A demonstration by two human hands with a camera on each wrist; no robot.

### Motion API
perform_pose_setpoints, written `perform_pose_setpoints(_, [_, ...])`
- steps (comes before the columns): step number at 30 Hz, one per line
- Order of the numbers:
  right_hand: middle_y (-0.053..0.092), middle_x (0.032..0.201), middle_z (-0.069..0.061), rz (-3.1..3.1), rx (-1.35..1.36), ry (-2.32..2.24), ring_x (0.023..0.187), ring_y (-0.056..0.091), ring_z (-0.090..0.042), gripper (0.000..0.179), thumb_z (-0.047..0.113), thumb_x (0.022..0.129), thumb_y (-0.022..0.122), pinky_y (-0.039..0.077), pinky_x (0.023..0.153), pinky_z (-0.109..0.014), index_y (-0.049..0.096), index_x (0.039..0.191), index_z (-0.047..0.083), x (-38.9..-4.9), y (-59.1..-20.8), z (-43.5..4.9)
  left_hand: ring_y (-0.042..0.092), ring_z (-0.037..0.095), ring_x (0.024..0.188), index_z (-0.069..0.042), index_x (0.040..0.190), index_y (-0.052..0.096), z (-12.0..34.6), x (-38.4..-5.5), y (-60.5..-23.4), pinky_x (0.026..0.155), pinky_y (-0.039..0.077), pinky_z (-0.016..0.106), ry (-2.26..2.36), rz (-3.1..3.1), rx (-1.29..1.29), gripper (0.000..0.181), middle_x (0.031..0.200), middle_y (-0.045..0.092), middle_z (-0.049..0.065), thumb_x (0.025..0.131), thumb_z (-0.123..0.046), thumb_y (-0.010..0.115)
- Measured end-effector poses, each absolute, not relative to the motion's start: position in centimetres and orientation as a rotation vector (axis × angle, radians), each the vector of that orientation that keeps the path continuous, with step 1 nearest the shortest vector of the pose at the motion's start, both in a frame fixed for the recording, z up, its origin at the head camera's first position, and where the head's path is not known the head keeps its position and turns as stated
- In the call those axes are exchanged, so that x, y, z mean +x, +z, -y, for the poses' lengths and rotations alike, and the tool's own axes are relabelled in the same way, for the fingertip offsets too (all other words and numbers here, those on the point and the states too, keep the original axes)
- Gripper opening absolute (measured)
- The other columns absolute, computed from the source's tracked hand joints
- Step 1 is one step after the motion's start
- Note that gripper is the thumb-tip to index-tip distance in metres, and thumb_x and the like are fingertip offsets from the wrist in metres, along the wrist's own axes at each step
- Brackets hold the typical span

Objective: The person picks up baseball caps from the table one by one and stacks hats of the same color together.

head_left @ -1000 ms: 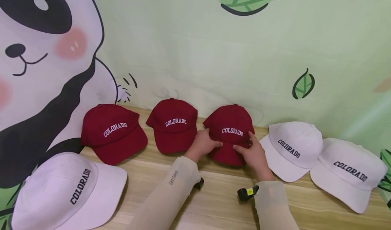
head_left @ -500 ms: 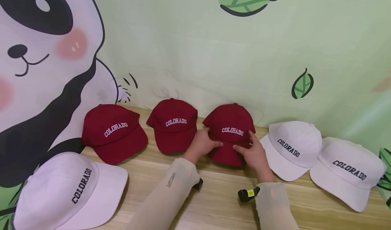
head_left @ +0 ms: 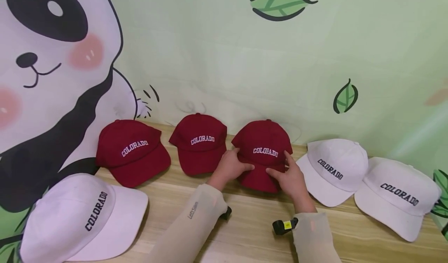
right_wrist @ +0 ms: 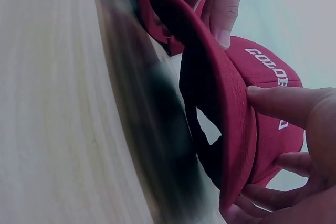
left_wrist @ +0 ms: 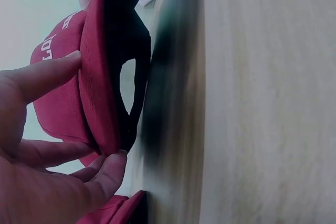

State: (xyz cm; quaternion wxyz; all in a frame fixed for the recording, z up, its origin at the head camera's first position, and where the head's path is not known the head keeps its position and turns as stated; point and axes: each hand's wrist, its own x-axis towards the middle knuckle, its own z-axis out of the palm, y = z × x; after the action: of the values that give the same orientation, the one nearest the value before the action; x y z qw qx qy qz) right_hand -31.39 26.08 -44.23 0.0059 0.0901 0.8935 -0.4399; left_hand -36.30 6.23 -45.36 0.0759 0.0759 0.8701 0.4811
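Red cloth fills the middle of the head view, where the left hand (head_left: pixel 229 166) and right hand (head_left: pixel 293 177) pinch opposite sides of the red cap's brim (head_left: pixel 259 178), the cap standing between another red cap (head_left: pixel 202 144) and a white cap (head_left: pixel 336 166) on the wooden surface (head_left: pixel 252 228). In the left wrist view, thumb (left_wrist: pixel 50 77) on top and fingers (left_wrist: pixel 52 151) at the side call for light pressure, lest the brim crease; the right wrist view shows a similar pinch, best matched evenly to avoid twisting the crown (right_wrist: pixel 275 124).
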Motion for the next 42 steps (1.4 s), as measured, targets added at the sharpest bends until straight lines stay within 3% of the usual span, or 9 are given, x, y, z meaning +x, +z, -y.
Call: perform_pose_setpoints(42, [0.038,0.149,-0.02,-2.766,0.265,-1.481,0.128,0.047,-0.036,0.09,0.033,0.087,0.07,0.046,0.101,-0.048,0.017,0.156,0.011,-28.3,-44.0,-25.7,0.044,0.033,0.132,0.001,0.144,0.042,-5.5,-33.6,-44.1,0.107,0.041,0.046,1.375,-2.622,0.273,0.08,0.142,0.049,0.019,0.08,-0.033,0.077])
